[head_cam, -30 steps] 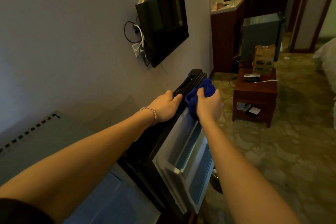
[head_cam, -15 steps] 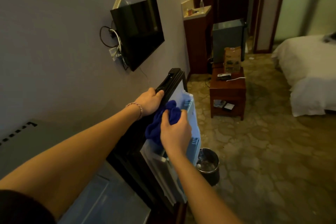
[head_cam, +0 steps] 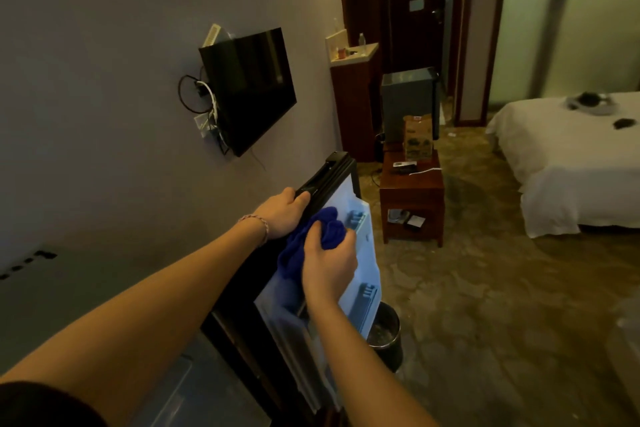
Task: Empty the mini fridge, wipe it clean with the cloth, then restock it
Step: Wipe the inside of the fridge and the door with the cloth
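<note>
Two bare hands, left (head_cam: pixel 282 215) and right (head_cam: pixel 329 265), were counted, with one crumpled blue cloth (head_cam: pixel 304 243), one open black fridge door (head_cam: pixel 332 184), one wall-mounted black television (head_cam: pixel 249 87), one white bed (head_cam: pixel 568 163) far right, one dark round bin (head_cam: pixel 386 336).

Blue cloth (head_cam: pixel 304 246), pale-blue door liner (head_cam: pixel 360 274), white bed (head_cam: pixel 568 163).

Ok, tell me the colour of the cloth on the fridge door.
Deep blue cloth, seen in the head view.

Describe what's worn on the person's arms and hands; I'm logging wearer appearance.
Both forearms are bare, no gloves. The left hand has a thin beaded or braided bracelet at the wrist. A dark sleeve edge shows near the left shoulder. The right hand wears nothing visible.
</note>
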### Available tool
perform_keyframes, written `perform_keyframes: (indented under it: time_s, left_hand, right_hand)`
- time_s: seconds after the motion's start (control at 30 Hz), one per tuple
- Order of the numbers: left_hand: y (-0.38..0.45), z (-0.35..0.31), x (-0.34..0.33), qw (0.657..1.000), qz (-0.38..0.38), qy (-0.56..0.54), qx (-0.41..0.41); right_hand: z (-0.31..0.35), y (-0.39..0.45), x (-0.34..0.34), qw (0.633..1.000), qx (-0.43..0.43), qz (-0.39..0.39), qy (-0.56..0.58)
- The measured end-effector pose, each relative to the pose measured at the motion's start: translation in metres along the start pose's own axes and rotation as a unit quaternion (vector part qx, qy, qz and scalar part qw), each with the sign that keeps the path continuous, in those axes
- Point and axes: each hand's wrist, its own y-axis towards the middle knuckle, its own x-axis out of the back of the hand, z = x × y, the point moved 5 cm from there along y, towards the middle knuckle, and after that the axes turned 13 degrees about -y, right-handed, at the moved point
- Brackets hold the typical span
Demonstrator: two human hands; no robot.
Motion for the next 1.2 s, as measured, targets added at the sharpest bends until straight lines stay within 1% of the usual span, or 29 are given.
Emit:
perform_keyframes:
  time_s: [0.13, 0.3, 0.43, 0.6, 0.8, 0.93, 1.03, 1.13, 1.2]
  left_hand:
    - [0.001, 0.003, 0.001, 1.000, 0.003, -0.011, 0.007]
    - [0.006, 0.009, 0.002, 1.000, 0.001, -0.008, 0.014]
    - [0.007, 0.010, 0.003, 1.000, 0.000, -0.003, 0.019]
    - [0.008, 0.010, 0.006, 1.000, -0.010, 0.002, 0.026]
    - [0.007, 0.008, 0.004, 1.000, 0.002, 0.000, 0.027]
    - [0.002, 0.004, 0.004, 0.999, -0.001, 0.015, 0.028]
    - [-0.005, 0.001, 0.008, 0.998, -0.026, 0.038, 0.039]
    - [-0.026, 0.000, 0.011, 0.996, -0.041, 0.064, 0.044]
    - [-0.050, 0.003, 0.014, 0.993, -0.053, 0.097, 0.037]
  right_hand:
    - [0.006, 0.034, -0.004, 1.000, -0.006, -0.009, 0.008]
    - [0.015, 0.088, -0.010, 0.999, -0.032, -0.009, -0.012]
    - [0.019, 0.119, -0.014, 0.999, -0.040, 0.014, -0.017]
    - [0.016, 0.128, -0.018, 0.998, -0.003, 0.050, -0.034]
    - [0.011, 0.141, -0.010, 0.995, 0.001, 0.094, -0.025]
    - [0.011, 0.143, 0.007, 0.992, 0.035, 0.108, -0.048]
    - [0.013, 0.132, 0.024, 0.987, 0.075, 0.123, -0.074]
    - [0.016, 0.115, 0.041, 0.973, 0.126, 0.149, -0.124]
    - [0.019, 0.097, 0.050, 0.958, 0.165, 0.175, -0.158]
